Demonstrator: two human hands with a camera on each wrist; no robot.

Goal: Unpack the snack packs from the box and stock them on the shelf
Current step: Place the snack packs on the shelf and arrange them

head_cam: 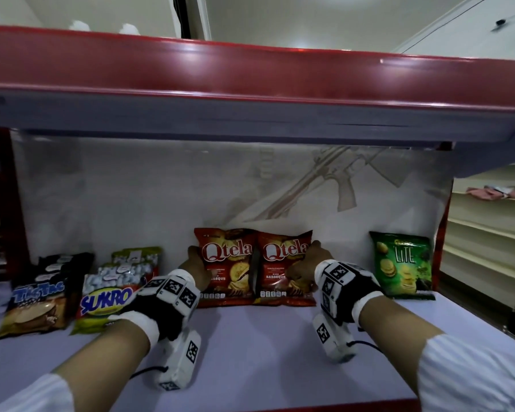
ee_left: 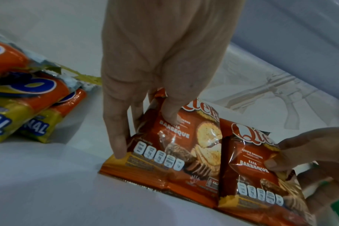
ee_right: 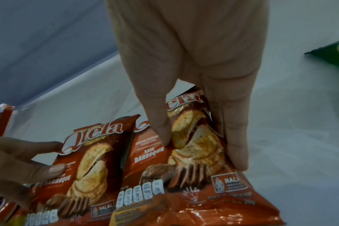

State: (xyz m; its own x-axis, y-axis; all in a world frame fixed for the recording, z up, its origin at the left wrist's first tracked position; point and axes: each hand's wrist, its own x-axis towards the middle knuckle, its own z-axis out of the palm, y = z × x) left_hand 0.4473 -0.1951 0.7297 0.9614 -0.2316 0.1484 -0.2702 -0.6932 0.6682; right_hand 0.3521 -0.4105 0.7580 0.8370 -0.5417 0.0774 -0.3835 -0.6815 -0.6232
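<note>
- Two glossy red crinkled-foil Qtela barbeque chip bags stand upright side by side at the back of the pale lavender flat shelf board (head_cam: 250, 352), edges touching, against the white printed backing sheet (head_cam: 161, 188).
- Left Qtela bag (head_cam: 225, 267): puffy pillow shape, serrated top seal.
- Left hand (head_cam: 195, 267) grips it. In the left wrist view the thumb presses the front panel, one finger runs down the bag's outer edge, and the others are tucked behind it.
- Right Qtela bag (head_cam: 283, 269): same print, film creased where it is held.
- Right hand (head_cam: 308, 264) clamps it. In the right wrist view the thumb sits on the front face and the fingers wrap the outer edge; the foil buckles under them.
- Both wrists carry white block-shaped mounts with black square markers (head_cam: 176, 288).
- Green glossy LITE chip bag (head_cam: 403, 264) stands upright well to the right, apart from the red pair.
- Left side: stack of yellow-and-orange Sukro packs (head_cam: 107, 295), leaning in overlapped layers, shiny film.
- Further left: dark Tic Tac packs (head_cam: 36, 304), also overlapped and tilted back.
- Overhead: red glossy rounded front rail of the shelf above (head_cam: 250, 75), grey underside.
</note>
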